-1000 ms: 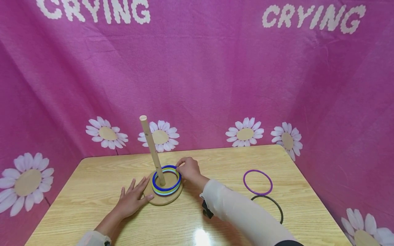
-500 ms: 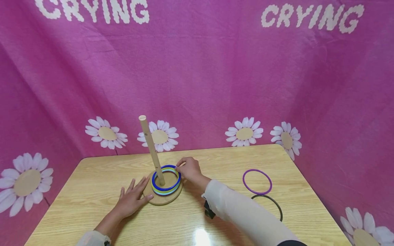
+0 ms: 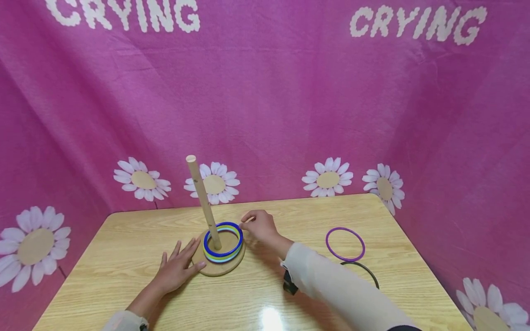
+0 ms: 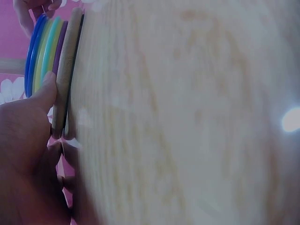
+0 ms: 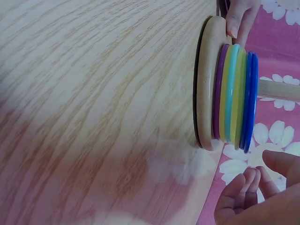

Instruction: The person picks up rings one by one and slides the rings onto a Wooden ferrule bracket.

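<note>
A round wooden base [image 3: 213,271] with an upright wooden peg [image 3: 203,197] stands left of centre in the head view. Stacked round the peg are several rings; two blue rings [image 5: 254,103] lie on top, with yellow, green, a turquoise ring [image 5: 230,93] and a purple ring [image 5: 219,93] below. My left hand [image 3: 175,272] rests with spread fingers at the base's left edge, its thumb on the rim. Just off the stack's right side is my right hand [image 3: 262,226], fingers loosely bent. The right wrist view shows its thumb apart from the fingers and nothing held.
A loose purple ring [image 3: 345,243] lies on the table [image 3: 314,216] to the right. Nearer me is a black ring [image 3: 368,271], partly hidden by my right sleeve [image 3: 331,285]. A pink flowered cloth [image 3: 265,115] hangs behind the table.
My right hand has come off the blue ring's edge and shifted slightly to the right. The ring stack stays put, and my left hand keeps its place on the base.
</note>
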Tool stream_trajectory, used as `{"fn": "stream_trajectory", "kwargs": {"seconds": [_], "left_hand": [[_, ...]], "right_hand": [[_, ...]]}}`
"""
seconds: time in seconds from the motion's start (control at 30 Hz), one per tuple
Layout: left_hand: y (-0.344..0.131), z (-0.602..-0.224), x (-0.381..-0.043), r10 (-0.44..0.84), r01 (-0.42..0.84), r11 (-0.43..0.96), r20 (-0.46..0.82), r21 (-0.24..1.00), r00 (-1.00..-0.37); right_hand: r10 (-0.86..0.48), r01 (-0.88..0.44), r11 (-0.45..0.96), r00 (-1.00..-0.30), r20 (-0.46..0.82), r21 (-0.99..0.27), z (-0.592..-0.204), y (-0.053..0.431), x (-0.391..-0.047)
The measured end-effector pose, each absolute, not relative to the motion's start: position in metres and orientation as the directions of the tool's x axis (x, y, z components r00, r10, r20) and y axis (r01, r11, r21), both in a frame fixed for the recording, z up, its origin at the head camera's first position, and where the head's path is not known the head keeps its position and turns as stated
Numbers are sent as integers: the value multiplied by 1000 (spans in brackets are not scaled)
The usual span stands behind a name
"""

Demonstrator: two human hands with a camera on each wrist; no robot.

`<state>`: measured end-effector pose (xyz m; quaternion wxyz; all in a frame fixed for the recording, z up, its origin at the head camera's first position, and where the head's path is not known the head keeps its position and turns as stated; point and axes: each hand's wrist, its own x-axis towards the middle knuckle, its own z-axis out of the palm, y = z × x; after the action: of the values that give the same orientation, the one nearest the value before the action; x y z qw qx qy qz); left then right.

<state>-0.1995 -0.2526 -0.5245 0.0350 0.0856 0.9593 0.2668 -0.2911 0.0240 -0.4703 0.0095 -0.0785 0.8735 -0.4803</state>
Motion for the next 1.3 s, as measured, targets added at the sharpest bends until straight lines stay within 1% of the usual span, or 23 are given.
{"fn": "stream_trajectory", "kwargs": {"seconds": [0.37,0.7,1.0,1.3], "left_hand": [[-251,-525,-198,184,162,826,13,540,-983],[-253,-524,-200,188,149,843,-25,517,-982],[-253,-525,-200,192,155,842,-20,516,-981],[-252,-523,-199,194,161,839,-9,520,-981]], "right_hand": [[-170,-155,471,-982,83,-868,-466,50,-288],[-154,-177,423,-980,122,-889,-462,79,-281],[-154,-164,401,-982,111,-901,-465,107,-275],[-136,-141,419,-986,92,-897,-471,140,-270]]}}
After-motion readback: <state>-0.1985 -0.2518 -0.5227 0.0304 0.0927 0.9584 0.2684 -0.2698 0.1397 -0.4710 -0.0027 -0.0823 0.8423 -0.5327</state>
